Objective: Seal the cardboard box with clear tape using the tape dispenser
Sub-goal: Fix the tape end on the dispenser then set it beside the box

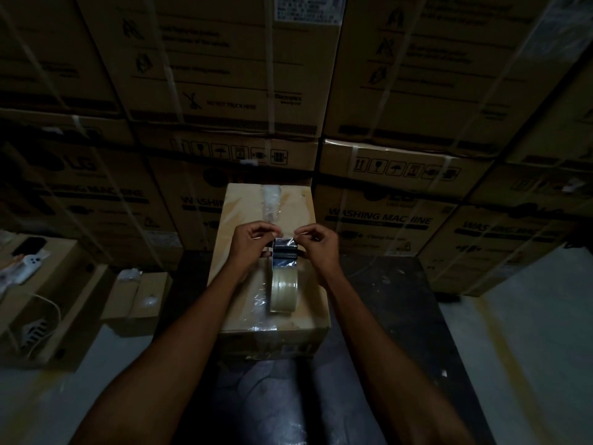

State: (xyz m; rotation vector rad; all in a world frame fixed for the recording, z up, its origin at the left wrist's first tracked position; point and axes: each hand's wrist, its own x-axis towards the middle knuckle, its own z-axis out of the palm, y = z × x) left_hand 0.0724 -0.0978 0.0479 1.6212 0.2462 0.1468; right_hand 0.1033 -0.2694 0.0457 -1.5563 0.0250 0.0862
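Note:
A brown cardboard box (239, 216) stands in front of me with a crinkled strip of clear tape (271, 200) down the far half of its top seam. On its top rests the tape dispenser (284, 252) with a roll of clear tape (283, 290) toward me. My left hand (252, 240) and my right hand (316, 244) pinch the two sides of the loose tape end at the dispenser's front. More tape wraps over the box's near edge (263, 327).
Tall stacks of strapped washing-machine cartons (378, 216) wall off the back and both sides. At the left sit an open carton (48, 284) holding a phone and small items, and a smaller box (141, 300). Dark pallet surface lies to the right, pale floor beyond.

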